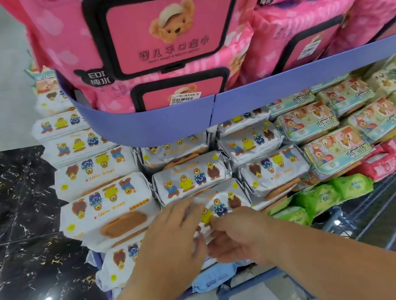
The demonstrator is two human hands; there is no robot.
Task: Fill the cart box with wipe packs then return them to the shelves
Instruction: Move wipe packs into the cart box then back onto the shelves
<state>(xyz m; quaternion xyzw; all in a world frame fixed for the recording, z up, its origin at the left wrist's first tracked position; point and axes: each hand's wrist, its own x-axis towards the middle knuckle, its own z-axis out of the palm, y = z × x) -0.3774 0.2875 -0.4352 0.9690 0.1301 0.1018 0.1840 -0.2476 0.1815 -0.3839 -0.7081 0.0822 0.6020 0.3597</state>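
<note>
Head view, store aisle. Both hands are working at the front edge of the lower shelf [255,277], on one white wipe pack [221,203] printed with a row of cartoon bears.

Left hand [171,240]: lying palm-down over the pack's left end, fingers spread and reaching onto the wrapper. Whether it is gripping or only pressing, cannot tell.

Right hand [239,235]: fingers curling closed around the pack's near edge, thumb on top beside the yellow bear; holding the pack.

The pack is sitting at the front of the middle column of matching white bear packs [190,177], touching the pack behind it. A further column of the same packs, with brown flip lids [123,224], is standing just beside it toward the shelf's left end. Toward the right end, pale green-and-blue bear packs [337,153] are filling the shelf, with bright green packs [326,198] and red packs [382,164] at the front right corner.

Upper shelf: a purple rim [162,121] is curving overhead, carrying large pink wipe packs [164,27] with black-framed lids.

A light blue pack [213,278] is showing below the hands. Dark marbled floor [19,225] on the left.
</note>
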